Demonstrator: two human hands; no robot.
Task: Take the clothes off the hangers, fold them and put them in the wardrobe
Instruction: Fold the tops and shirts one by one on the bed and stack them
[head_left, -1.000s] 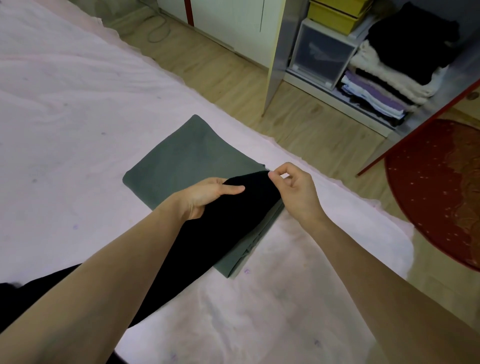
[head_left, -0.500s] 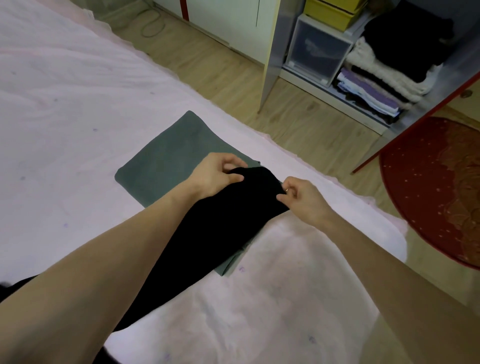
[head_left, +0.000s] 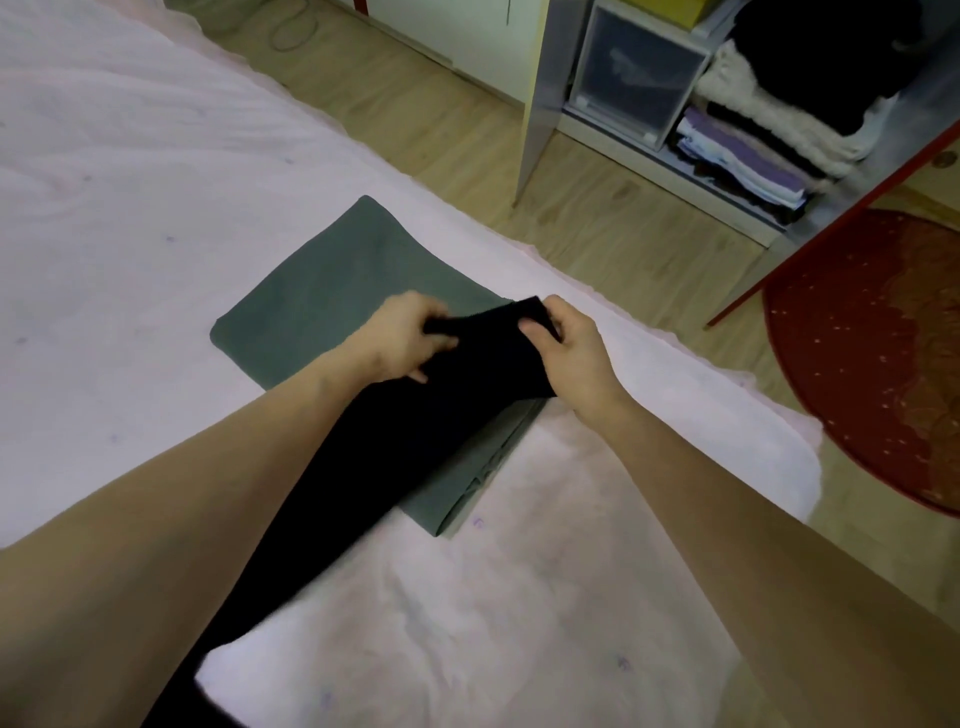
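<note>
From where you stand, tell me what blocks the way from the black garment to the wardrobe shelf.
Nothing visible does. Both hands, left hand and right hand, grip the black garment on the bed; only bare wooden floor lies before the open wardrobe.

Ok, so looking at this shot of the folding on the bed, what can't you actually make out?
All in the head view:
- Black garment: its near end runs under the left forearm and off the bottom edge, so its type is unclear.
- Left hand and right hand: fingertips are buried in the black cloth.
- Grey folded garment: partly covered by the black one.
- Drawer box in the wardrobe: contents blurred behind translucent plastic.
</note>
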